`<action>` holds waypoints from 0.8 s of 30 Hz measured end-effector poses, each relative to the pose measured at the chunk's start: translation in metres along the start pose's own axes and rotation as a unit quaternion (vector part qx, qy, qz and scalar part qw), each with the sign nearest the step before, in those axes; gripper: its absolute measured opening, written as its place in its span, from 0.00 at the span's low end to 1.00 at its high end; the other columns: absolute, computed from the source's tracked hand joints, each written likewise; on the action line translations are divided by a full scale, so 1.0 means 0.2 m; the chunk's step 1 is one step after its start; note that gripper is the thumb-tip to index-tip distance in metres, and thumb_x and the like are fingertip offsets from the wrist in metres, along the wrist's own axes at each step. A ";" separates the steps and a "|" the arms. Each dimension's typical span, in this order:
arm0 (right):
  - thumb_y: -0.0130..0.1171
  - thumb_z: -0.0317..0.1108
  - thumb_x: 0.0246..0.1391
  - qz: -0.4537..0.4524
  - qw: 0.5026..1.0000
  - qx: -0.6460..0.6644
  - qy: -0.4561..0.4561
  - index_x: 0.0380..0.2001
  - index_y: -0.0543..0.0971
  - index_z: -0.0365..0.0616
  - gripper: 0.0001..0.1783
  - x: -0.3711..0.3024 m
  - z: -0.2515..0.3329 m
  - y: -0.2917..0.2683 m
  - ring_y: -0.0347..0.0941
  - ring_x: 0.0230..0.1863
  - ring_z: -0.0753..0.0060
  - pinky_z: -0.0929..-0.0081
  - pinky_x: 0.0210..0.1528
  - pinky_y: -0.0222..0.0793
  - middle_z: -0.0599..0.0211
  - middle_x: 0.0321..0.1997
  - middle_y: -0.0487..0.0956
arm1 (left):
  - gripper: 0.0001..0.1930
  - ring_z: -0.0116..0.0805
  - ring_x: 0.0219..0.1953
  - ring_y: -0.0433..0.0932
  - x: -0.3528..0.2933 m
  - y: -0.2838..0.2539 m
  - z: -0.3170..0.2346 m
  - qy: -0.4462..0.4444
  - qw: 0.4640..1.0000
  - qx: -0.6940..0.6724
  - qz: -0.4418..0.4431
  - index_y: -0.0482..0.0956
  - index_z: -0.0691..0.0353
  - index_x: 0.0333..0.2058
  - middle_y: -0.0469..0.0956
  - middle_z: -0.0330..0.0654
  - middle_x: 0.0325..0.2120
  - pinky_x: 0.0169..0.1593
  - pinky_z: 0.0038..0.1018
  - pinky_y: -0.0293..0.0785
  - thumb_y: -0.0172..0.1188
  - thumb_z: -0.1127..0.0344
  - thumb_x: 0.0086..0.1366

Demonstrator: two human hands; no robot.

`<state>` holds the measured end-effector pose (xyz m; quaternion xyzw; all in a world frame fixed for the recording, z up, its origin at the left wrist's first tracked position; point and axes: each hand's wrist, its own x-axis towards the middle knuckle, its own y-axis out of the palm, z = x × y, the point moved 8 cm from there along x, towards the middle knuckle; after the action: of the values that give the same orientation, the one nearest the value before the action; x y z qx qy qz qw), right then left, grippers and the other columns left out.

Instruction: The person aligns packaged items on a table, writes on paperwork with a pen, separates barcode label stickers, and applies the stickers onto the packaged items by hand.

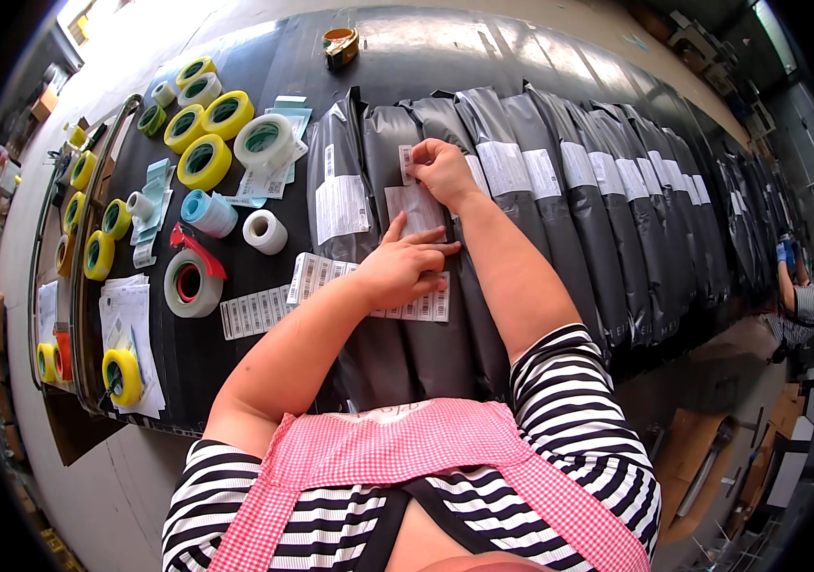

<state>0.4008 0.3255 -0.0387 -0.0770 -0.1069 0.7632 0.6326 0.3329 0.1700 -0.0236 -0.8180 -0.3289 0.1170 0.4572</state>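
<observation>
A long dark grey plastic mailing bag (pixel 440 348) lies lengthwise in front of me. My right hand (pixel 447 175) pinches the edge of a small white barcode label (pixel 406 157) near the bag's far end. Just below it, a larger shipping label (pixel 412 206) is on the same bag, and the fingers of my left hand (pixel 399 270) lie spread at its lower edge. Under my left hand and wrist are sheets of barcode labels (pixel 316 274), partly covered. The bag to the left carries a shipping label (pixel 341 206) and a barcode strip.
More labelled grey bags (pixel 607 229) lie in a row to the right. On the left are yellow tape rolls (pixel 206 162), a clear tape roll (pixel 264 143), a red tape dispenser (pixel 195 276), blue label rolls (pixel 208 213) and papers (pixel 125 319). Another person (pixel 801 300) is at far right.
</observation>
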 end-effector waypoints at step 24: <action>0.78 0.45 0.33 -0.163 0.928 -0.335 0.006 0.35 0.80 0.40 0.27 0.21 0.07 -0.04 0.79 0.35 0.58 0.65 0.40 0.73 0.57 0.31 0.82 | 0.10 0.38 0.68 0.57 -0.03 -0.04 -0.01 -0.010 0.999 -0.031 0.000 0.75 0.57 0.29 0.73 0.33 0.57 0.69 0.60 0.32 0.60 0.57 0.61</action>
<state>0.3960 0.3670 -0.0219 -0.2705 -0.3634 0.5686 0.6866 0.3266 0.1672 -0.0167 -0.8308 -0.3368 0.1144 0.4281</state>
